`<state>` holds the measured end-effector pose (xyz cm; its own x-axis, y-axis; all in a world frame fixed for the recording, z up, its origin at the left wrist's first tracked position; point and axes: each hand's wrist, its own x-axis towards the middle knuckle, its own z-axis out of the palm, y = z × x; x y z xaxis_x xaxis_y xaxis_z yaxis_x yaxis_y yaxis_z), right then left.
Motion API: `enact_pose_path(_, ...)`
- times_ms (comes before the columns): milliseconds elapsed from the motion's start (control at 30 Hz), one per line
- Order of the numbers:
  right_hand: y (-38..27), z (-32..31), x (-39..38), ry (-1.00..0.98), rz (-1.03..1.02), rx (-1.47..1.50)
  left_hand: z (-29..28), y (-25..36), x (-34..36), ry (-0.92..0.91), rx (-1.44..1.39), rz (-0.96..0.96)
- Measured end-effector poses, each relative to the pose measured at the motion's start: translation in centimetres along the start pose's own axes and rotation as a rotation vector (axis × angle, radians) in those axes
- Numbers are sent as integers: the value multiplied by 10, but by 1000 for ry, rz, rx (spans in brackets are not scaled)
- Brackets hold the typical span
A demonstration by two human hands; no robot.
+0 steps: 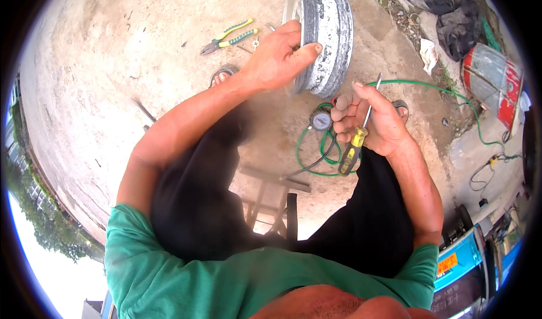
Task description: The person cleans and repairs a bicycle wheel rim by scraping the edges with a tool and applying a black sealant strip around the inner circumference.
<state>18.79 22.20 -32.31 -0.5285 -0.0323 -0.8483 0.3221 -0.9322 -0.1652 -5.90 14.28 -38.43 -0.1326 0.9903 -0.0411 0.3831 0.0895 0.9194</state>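
A worn wheel rim, its silver-white paint flaking, stands on edge on the ground in front of me. My left hand grips its near-left edge, fingers over the lip and thumb toward the outer band. In my right hand, palm turned up and fingers loosely curled, lies a screwdriver with a yellow and black handle. Its metal shaft passes along the thumb, tip pointing away from me. Just left of that hand, a round pressure gauge rests on the ground with a coiled green hose.
Pliers with yellow-green handles lie left of the rim. A wooden stool shows between my legs. The green hose runs to the right, past a dented red and grey can. Dark cloth lies at the far right.
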Motion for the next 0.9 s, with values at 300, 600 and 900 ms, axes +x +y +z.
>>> enact_pose_path(300,25,67,-161,137,-220,-68,-5,46,-5,73,-428,-574)
enact_pose_path(600,218,132,-268,-33,-279,122,-81,184,-77,-7,-619,-707)
enact_pose_path(900,425,170,-171,74,-307,-171,2,57,-209,370,-490,-780)
